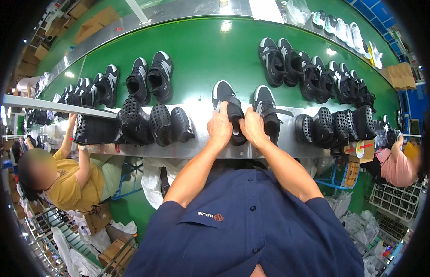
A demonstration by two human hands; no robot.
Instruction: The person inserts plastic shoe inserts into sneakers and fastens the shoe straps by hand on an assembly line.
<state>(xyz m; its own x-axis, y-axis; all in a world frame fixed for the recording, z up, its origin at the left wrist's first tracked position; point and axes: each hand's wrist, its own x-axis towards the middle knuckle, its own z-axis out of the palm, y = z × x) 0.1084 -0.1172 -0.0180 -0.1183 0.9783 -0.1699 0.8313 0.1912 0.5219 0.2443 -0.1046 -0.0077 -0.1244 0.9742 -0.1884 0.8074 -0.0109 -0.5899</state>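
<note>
At the bench's near metal edge (189, 148), a black shoe (232, 110) is held, seemingly for steadiness, between the curled left hand (219, 124) and right hand (253, 126); exact fingertip pinch cannot be told. Its mate (269, 113) is set just right, presumably for pairing.

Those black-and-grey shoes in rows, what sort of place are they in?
Probably a shoe factory or workshop. Many matching black-and-grey shoes line a long, glossy green work surface, and a person in a mustard-yellow top is beside it.
</note>
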